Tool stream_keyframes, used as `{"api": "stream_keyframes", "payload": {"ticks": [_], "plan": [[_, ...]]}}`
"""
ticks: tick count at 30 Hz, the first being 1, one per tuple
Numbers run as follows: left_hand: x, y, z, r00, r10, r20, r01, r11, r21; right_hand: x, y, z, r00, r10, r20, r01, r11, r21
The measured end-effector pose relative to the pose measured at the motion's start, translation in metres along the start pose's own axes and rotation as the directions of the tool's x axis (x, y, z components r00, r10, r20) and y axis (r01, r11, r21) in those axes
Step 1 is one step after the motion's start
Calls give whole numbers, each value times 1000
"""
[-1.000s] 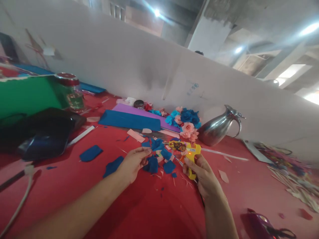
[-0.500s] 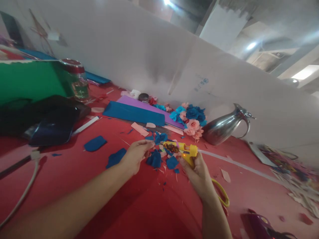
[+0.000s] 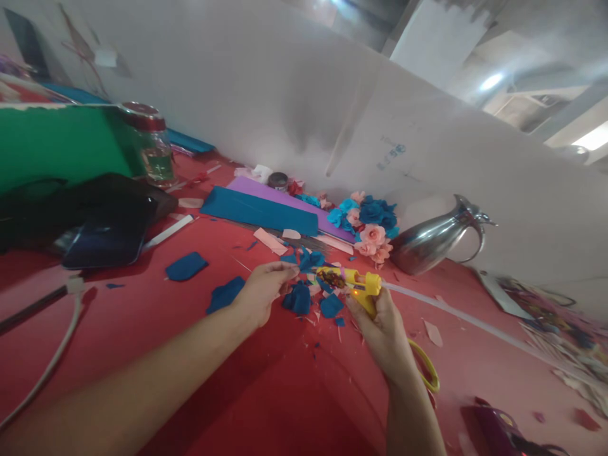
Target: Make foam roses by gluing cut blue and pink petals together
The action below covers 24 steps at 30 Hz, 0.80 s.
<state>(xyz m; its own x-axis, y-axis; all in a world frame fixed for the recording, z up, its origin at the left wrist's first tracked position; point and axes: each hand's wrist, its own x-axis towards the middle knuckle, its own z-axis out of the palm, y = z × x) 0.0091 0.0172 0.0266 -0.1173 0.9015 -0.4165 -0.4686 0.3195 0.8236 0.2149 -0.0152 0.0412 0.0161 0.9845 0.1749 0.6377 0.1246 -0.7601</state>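
My right hand (image 3: 382, 326) is wrapped round the grip of a yellow glue gun (image 3: 368, 285). A small orange light glows on the gun, whose nozzle points left; a clear glue stick (image 3: 437, 303) runs out behind it. Close to the nozzle, my left hand (image 3: 263, 291) is closed in a pinch on a ruffled blue paper flower (image 3: 311, 259); its exact hold is partly hidden by the fingers. Below and between the hands lie cut blue paper petals (image 3: 331, 306) and a folded blue piece (image 3: 297, 297), with small scraps around them.
Blue sheet (image 3: 259, 211) and purple sheet (image 3: 285, 199) lie behind the hands. Finished paper flowers (image 3: 373, 231) sit beside a metal jug (image 3: 422, 244). Yellow-handled scissors (image 3: 427, 367) are near my right wrist. A phone (image 3: 107, 234), cable (image 3: 66, 342) and lidded jar (image 3: 154, 152) are left.
The whole view has shifted slightly, so things appear a little further right. Both hands and the glue gun keep nearly the same place relative to each other.
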Motion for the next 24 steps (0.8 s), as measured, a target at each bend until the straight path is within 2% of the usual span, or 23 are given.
{"api": "stream_keyframes", "payload": {"ticks": [7, 13, 18, 24], "plan": [[0, -1, -1, 999, 34, 30, -34, 999, -6, -1, -2, 1, 1000, 1, 3, -1, 999, -47], [1, -2, -1, 1000, 15, 17, -15, 1000, -12, -2, -6, 2, 1000, 21, -7, -21, 1000, -14], [2, -1, -1, 1000, 21, 4, -21, 1000, -15, -1, -5, 1, 1000, 20, 1, -20, 996, -89], [3, -3, -2, 999, 31, 27, -31, 1000, -3, -1, -6, 3, 1000, -11, -19, 10, 999, -51]]}}
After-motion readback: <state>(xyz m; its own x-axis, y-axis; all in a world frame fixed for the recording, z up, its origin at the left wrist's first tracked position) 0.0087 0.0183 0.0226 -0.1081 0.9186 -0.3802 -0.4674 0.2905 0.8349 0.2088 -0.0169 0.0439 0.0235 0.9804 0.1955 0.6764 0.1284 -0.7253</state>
